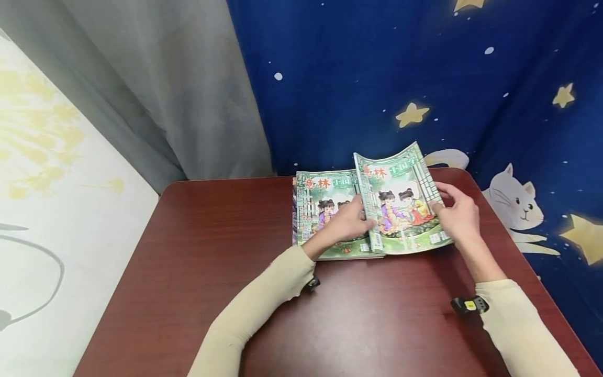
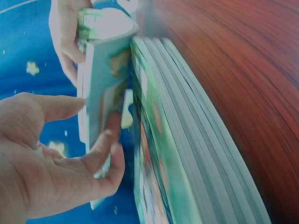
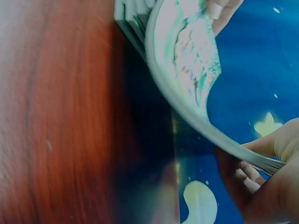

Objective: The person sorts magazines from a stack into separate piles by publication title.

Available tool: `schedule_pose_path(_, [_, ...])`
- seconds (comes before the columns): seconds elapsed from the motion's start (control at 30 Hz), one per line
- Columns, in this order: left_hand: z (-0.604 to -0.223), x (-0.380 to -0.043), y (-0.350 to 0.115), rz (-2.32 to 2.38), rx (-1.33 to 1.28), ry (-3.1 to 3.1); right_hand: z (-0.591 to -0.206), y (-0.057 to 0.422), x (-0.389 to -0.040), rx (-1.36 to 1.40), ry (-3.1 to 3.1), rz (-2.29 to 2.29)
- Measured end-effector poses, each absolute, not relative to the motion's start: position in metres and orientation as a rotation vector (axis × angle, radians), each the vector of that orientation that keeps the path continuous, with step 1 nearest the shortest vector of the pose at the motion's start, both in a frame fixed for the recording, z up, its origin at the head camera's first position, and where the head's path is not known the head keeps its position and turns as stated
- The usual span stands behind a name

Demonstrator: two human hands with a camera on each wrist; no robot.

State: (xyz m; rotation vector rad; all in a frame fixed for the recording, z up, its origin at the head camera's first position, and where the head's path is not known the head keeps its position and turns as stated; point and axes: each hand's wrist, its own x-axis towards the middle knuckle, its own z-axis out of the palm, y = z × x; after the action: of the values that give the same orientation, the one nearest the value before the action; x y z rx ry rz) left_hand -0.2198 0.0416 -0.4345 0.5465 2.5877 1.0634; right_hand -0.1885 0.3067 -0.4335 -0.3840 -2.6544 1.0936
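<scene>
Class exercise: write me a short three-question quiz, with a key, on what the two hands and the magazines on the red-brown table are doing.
1. True or false: both hands touch the lifted magazine.
2. Which hand holds its right edge? A left hand B right hand
3. Fill in: beside the lifted magazine, a ____ of matching magazines lies on the table.

Key
1. True: the left hand takes its left edge, the right its right edge.
2. B
3. stack, shown edge-on as several spines in the left wrist view.
</scene>
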Motion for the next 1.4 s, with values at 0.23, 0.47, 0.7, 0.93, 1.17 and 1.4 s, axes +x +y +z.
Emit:
schedule_pose_path(0.23, [-0.435, -0.22, 0.082, 0.721, 0.689, 2.659, -0.434, 0.328, -0.188, -0.454, -2.626, 1.056])
schedule_pose_path(0.47, [-0.44, -0.226, 0.1, 0.517, 0.678, 2.763, -0.441, 0.34, -0.189, -0.466, -2.647, 0.975])
schedule_pose_path(0.7, [-0.445, -0.223, 0.112, 0.305, 0.704, 2.817, -0.452, 0.343, -0.195, -0.472, -2.703, 0.911])
schedule_pose_path(0.93, [-0.444, -0.216, 0.12, 0.012, 0.726, 2.841, -0.459, 0.35, -0.203, -0.488, -2.759, 0.913])
schedule_pose_path(1.17, [-0.45, -0.218, 0.121, -0.099, 0.74, 2.824, -0.47, 0.362, -0.209, -0.5, -2.81, 0.908])
schedule_pose_path(1.4, [-0.462, -0.223, 0.124, -0.236, 0.742, 2.811, -0.481, 0.372, -0.209, -0.451, -2.897, 0.854])
